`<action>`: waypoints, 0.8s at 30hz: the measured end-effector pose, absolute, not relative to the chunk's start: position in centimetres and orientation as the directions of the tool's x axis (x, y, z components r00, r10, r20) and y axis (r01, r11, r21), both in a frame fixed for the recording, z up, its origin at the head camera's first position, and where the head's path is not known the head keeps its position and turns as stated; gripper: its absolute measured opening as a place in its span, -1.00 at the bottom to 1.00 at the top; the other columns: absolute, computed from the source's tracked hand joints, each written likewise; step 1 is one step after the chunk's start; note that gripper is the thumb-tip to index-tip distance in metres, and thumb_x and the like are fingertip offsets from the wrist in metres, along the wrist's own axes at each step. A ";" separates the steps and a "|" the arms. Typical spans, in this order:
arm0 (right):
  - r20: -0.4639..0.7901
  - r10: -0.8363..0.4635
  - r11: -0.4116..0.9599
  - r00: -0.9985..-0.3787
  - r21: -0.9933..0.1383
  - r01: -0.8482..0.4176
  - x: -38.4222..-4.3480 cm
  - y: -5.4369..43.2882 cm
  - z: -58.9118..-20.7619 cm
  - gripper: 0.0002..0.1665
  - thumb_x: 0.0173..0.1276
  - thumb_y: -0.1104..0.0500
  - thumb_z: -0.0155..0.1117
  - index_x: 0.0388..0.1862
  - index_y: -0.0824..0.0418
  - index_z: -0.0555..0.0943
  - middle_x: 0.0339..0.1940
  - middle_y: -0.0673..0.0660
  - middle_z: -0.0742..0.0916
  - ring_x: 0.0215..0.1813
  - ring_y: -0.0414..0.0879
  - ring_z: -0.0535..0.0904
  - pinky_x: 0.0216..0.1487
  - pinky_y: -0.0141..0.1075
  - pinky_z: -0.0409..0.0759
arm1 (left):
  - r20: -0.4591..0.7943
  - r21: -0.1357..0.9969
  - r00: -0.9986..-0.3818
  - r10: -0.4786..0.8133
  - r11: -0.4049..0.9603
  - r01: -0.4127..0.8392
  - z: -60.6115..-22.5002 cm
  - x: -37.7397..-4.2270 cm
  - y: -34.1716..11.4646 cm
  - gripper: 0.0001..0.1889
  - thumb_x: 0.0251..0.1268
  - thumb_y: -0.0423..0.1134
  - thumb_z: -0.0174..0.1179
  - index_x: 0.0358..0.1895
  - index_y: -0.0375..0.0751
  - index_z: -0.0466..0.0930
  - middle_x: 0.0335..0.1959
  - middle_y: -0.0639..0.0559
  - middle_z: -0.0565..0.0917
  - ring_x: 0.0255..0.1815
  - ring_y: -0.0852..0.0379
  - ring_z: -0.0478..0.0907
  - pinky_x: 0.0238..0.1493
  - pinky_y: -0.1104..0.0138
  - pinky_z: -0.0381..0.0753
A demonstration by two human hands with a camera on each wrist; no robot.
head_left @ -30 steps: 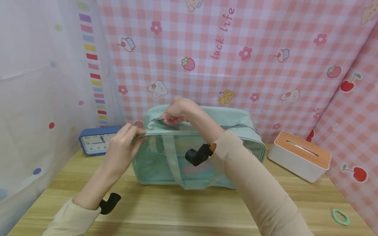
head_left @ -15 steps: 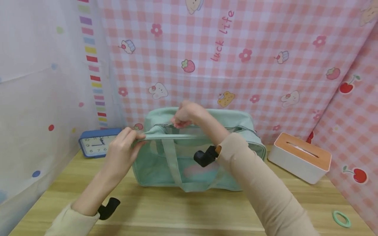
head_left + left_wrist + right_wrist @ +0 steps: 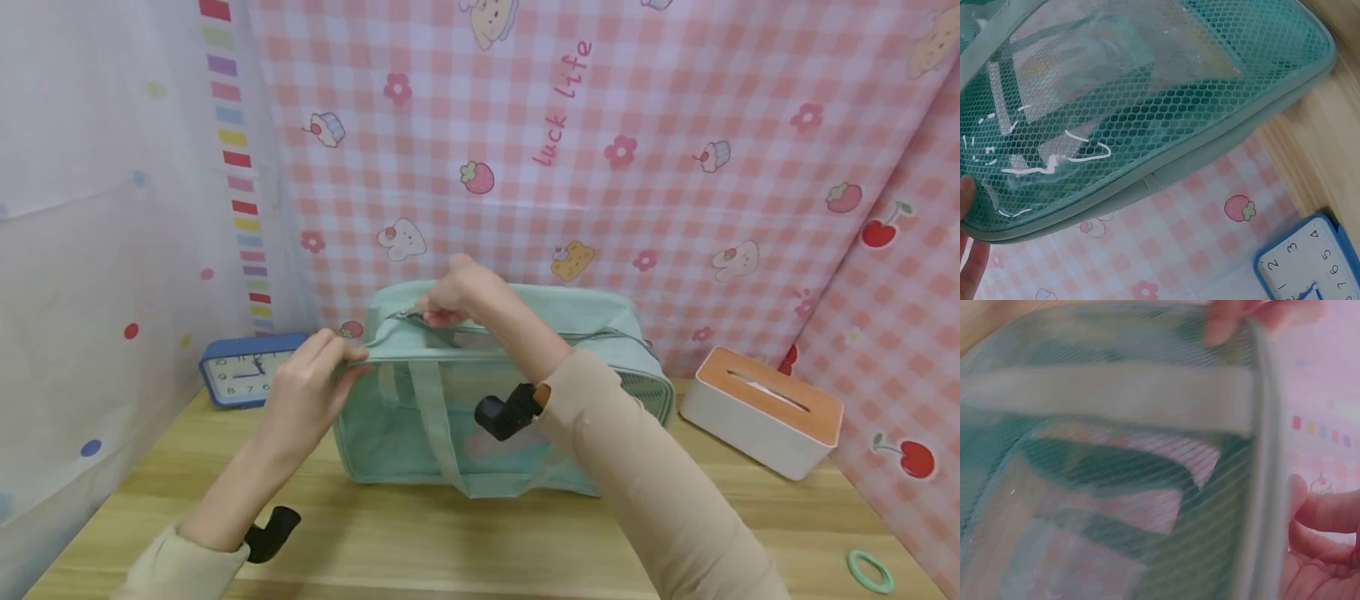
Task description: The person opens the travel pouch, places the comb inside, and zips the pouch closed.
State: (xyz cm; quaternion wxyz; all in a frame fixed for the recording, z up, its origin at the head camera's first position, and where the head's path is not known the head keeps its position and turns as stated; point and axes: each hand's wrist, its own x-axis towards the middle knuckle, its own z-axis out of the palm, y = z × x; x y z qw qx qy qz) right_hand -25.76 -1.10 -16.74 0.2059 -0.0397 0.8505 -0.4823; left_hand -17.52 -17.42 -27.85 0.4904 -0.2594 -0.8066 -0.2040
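Observation:
A mint-green mesh bag (image 3: pixel 502 417) stands on the wooden table (image 3: pixel 450 542), its carry strap (image 3: pixel 431 400) hanging down the front. My left hand (image 3: pixel 348 357) pinches the bag's top left corner. My right hand (image 3: pixel 429 314) pinches the zipper pull near the left end of the top zipper. The left wrist view shows the bag's mesh side (image 3: pixel 1135 112) close up, with one fingertip (image 3: pixel 966 187) at its edge. The right wrist view is blurred: mesh and strap (image 3: pixel 1110 397), my right fingers (image 3: pixel 1316 512) beside the bag's rim.
A blue clock (image 3: pixel 243 371) leans at the back left, also seen as the clock (image 3: pixel 1310 262) in the left wrist view. A white tissue box with an orange top (image 3: pixel 761 412) sits at the right. A green ring (image 3: pixel 870 571) lies near the front right. Pink checked cloth hangs behind.
My right hand slid the zipper pull a little to the right, then back toward the bag's left end. My left hand has kept its pinch on the corner.

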 end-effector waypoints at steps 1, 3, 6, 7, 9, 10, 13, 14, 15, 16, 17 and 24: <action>-0.305 -0.270 0.511 -0.913 -0.849 0.133 -25.8 -1.3 -16.5 -0.10 0.26 0.43 0.09 0.44 0.27 -0.17 0.21 0.32 0.37 -0.58 -0.19 0.49 -0.40 -0.45 0.61 | 0.896 0.078 -0.386 0.218 0.780 0.621 -27.8 -17.6 -17.4 -0.74 -0.31 -0.55 0.42 -0.51 -0.33 0.52 -0.54 -0.04 0.52 -0.50 0.13 0.49 -0.54 0.39 0.49; -0.313 -0.261 0.469 -0.913 -0.868 0.164 -25.9 -1.5 -16.3 -0.04 0.27 0.44 0.07 0.46 0.17 -0.24 0.23 0.30 0.34 -0.58 -0.18 0.47 -0.42 -0.45 0.60 | 0.896 0.090 -0.392 0.210 0.778 0.622 -27.9 -17.6 -17.4 -0.75 -0.30 -0.55 0.41 -0.51 -0.33 0.52 -0.54 -0.04 0.53 -0.49 0.12 0.50 -0.53 0.37 0.49; -0.342 -0.245 0.474 -0.907 -0.858 0.196 -26.3 -0.9 -16.6 -0.05 0.27 0.43 0.06 0.46 0.14 -0.24 0.15 0.25 0.39 -0.56 -0.17 0.47 -0.43 -0.46 0.59 | 0.894 0.113 -0.405 0.188 0.782 0.613 -27.9 -17.5 -17.2 -0.77 -0.26 -0.55 0.39 -0.50 -0.32 0.52 -0.52 -0.05 0.55 -0.47 0.09 0.52 -0.51 0.33 0.51; -0.346 -0.245 0.483 -0.906 -0.854 0.196 -26.4 -0.6 -16.8 -0.06 0.27 0.43 0.07 0.46 0.15 -0.22 0.13 0.24 0.40 -0.56 -0.17 0.47 -0.42 -0.46 0.60 | 0.894 0.119 -0.409 0.182 0.784 0.609 -28.0 -17.5 -17.1 -0.78 -0.24 -0.55 0.39 -0.50 -0.33 0.52 -0.52 -0.06 0.55 -0.46 0.08 0.52 -0.51 0.31 0.52; -0.348 -0.247 0.500 -0.904 -0.845 0.188 -26.5 0.0 -17.3 -0.10 0.28 0.44 0.06 0.45 0.21 -0.19 0.08 0.24 0.44 -0.54 -0.17 0.48 -0.32 -0.43 0.63 | 0.892 0.128 -0.419 0.172 0.792 0.597 -28.0 -17.4 -17.1 -0.79 -0.22 -0.54 0.38 -0.49 -0.33 0.53 -0.51 -0.07 0.56 -0.45 0.07 0.52 -0.49 0.30 0.53; -0.344 -0.251 0.514 -0.905 -0.839 0.177 -26.6 0.4 -17.5 -0.12 0.27 0.44 0.05 0.44 0.25 -0.17 0.07 0.24 0.45 -0.54 -0.18 0.48 -0.33 -0.44 0.63 | 0.892 0.132 -0.421 0.165 0.795 0.592 -28.1 -17.4 -17.0 -0.79 -0.22 -0.53 0.38 -0.49 -0.33 0.53 -0.51 -0.07 0.56 -0.46 0.07 0.52 -0.50 0.29 0.53; -0.331 -0.253 0.546 -0.909 -0.824 0.148 -26.8 1.6 -18.0 -0.22 0.26 0.45 0.05 0.39 0.36 -0.05 -0.02 0.23 0.53 -0.54 -0.19 0.49 -0.34 -0.45 0.63 | 0.891 0.133 -0.425 0.160 0.802 0.582 -28.2 -17.4 -16.9 -0.79 -0.23 -0.53 0.38 -0.50 -0.33 0.53 -0.51 -0.08 0.55 -0.47 0.07 0.51 -0.51 0.31 0.52; -0.329 -0.249 0.561 -0.911 -0.816 0.141 -26.9 2.1 -18.1 -0.26 0.26 0.44 0.05 0.38 0.38 0.00 -0.07 0.22 0.55 -0.54 -0.20 0.50 -0.36 -0.46 0.63 | 0.891 0.132 -0.424 0.161 0.802 0.583 -28.2 -17.4 -16.8 -0.79 -0.23 -0.54 0.39 -0.50 -0.33 0.52 -0.51 -0.08 0.55 -0.47 0.06 0.51 -0.51 0.31 0.51; -0.327 -0.243 0.575 -0.913 -0.807 0.137 -26.9 2.6 -18.1 -0.29 0.27 0.42 0.07 0.36 0.40 0.06 -0.12 0.20 0.57 -0.54 -0.20 0.50 -0.37 -0.47 0.63 | 0.892 0.130 -0.421 0.163 0.801 0.585 -28.2 -17.5 -16.8 -0.79 -0.23 -0.54 0.39 -0.50 -0.34 0.52 -0.52 -0.08 0.55 -0.47 0.06 0.51 -0.51 0.30 0.51; -0.327 -0.234 0.588 -0.916 -0.798 0.135 -27.1 3.2 -18.2 -0.35 0.28 0.39 0.09 0.31 0.42 0.13 -0.18 0.19 0.57 -0.54 -0.21 0.50 -0.43 -0.50 0.61 | 0.892 0.128 -0.420 0.166 0.800 0.587 -28.1 -17.5 -16.8 -0.79 -0.23 -0.54 0.39 -0.50 -0.34 0.52 -0.52 -0.08 0.55 -0.47 0.06 0.51 -0.51 0.30 0.51; -0.326 -0.225 0.600 -0.918 -0.789 0.133 -27.1 3.7 -18.2 -0.41 0.29 0.36 0.11 0.27 0.43 0.21 -0.22 0.17 0.57 -0.53 -0.22 0.51 -0.41 -0.50 0.61 | 0.892 0.127 -0.420 0.167 0.799 0.588 -28.1 -17.6 -16.8 -0.79 -0.23 -0.55 0.38 -0.50 -0.34 0.52 -0.52 -0.08 0.55 -0.47 0.06 0.51 -0.51 0.30 0.52; -0.311 -0.199 0.645 -0.929 -0.755 0.115 -27.1 5.5 -18.0 -0.55 0.29 0.34 0.11 0.15 0.46 0.38 -0.09 0.18 0.59 -0.47 -0.23 0.54 -0.29 -0.47 0.64 | 0.888 0.136 -0.430 0.164 0.800 0.584 -28.0 -17.8 -16.9 -0.79 -0.23 -0.53 0.38 -0.47 -0.34 0.55 -0.52 -0.08 0.56 -0.49 0.06 0.51 -0.54 0.29 0.52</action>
